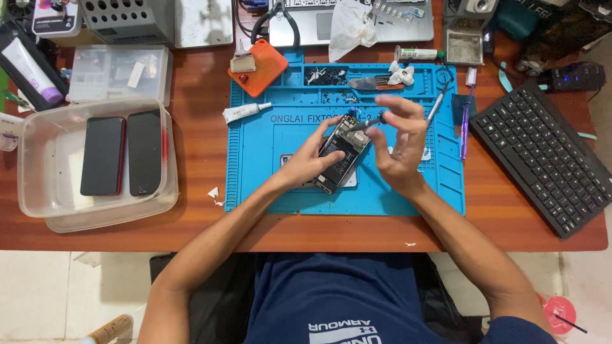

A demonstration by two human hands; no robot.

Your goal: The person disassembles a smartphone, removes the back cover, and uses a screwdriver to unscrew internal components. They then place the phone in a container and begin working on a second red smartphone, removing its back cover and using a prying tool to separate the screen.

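On the blue mat (255,172), the left hand (305,167) grips the opened phone (341,153), back cover already off, while the right hand (398,143) pinches a screwdriver (368,122) at its top

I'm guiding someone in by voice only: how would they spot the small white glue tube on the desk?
Start at the blue work mat in the middle of the wooden desk. At its upper left edge, just below the orange block, lies the small white tube, pointing right with its nozzle on the mat. It is the only tube on the mat's left side; the opened phone held by the left hand lies further right.
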